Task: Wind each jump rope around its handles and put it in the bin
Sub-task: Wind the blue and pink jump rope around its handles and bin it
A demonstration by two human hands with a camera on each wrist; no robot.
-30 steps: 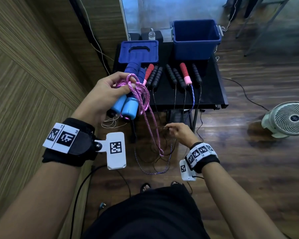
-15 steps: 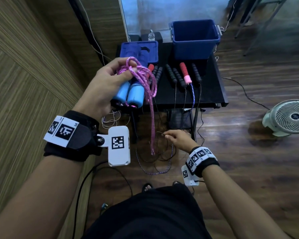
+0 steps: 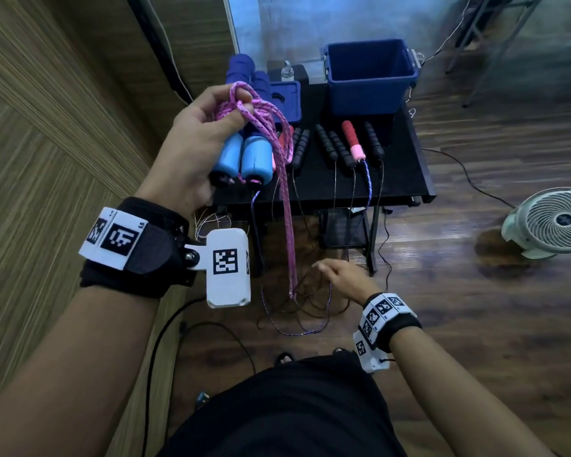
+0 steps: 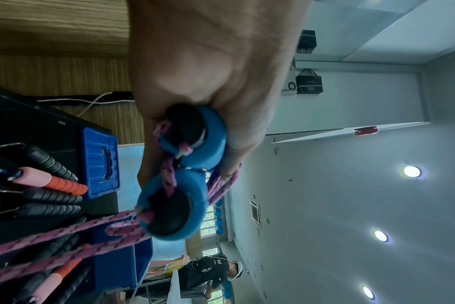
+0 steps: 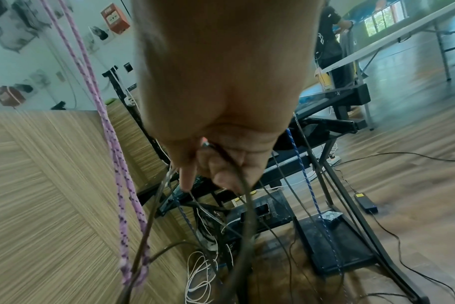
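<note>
My left hand [image 3: 205, 143] grips the two light-blue handles [image 3: 241, 156] of a jump rope, side by side, with coils of its pink rope [image 3: 285, 209] caught under the thumb and fingers. A long doubled loop of pink rope hangs down from them to below table height. In the left wrist view the handle ends [image 4: 185, 170] point at the camera, with pink rope [image 4: 65, 232] trailing off left. My right hand [image 3: 340, 278] is low in front of the table and pinches a thin dark rope [image 5: 244, 205] beside the hanging pink loop [image 5: 117, 164]. The blue bin [image 3: 366, 94] stands open at the table's back.
Black-handled ropes [image 3: 330, 146] and a red-and-pink handle [image 3: 351, 140] lie on the black table [image 3: 402, 179], their cords dangling over the front edge in a tangle. A blue lid [image 3: 287, 100] lies left of the bin. A white fan [image 3: 554, 222] sits on the floor, right.
My left hand has raised the blue handles higher and farther forward, drawing the pink loop up. My right hand has sunk a little lower, still at the dark cords.
</note>
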